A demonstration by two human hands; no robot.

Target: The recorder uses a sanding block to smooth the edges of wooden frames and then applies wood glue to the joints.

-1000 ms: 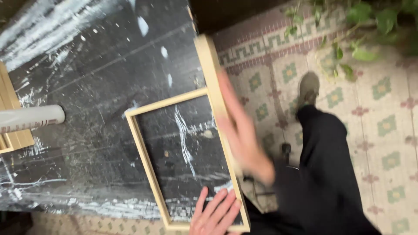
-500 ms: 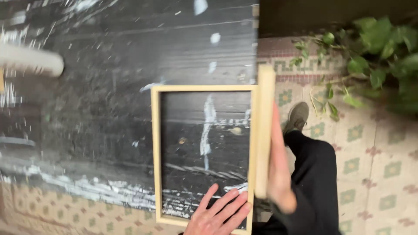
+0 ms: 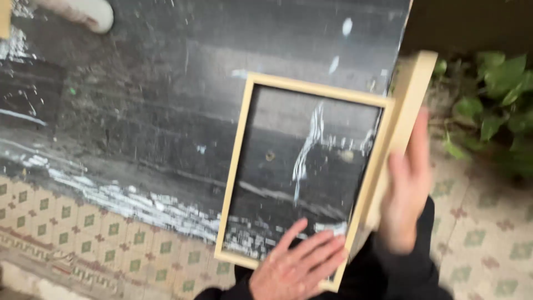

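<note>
Wooden frame (image 3: 239, 161) on paint-streaked black table (image 3: 139, 111)

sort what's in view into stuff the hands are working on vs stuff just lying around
In hand:
wooden frame
loose wooden strip
left hand, flat on the frame
right hand, on the strip

Lying about:
white roll
leafy plant
paint-streaked black tabletop

The black paint-streaked bench (image 3: 139, 111) lies open left of the wooden frame (image 3: 236, 166), free up to a white cylinder (image 3: 83, 12) at the far left corner. The frame's right side is blocked: the right hand (image 3: 408, 189) presses a loose wooden strip (image 3: 402, 119) against it, with leafy plants (image 3: 494, 105) just beyond. The left hand (image 3: 300, 269) covers the near edge.
</note>
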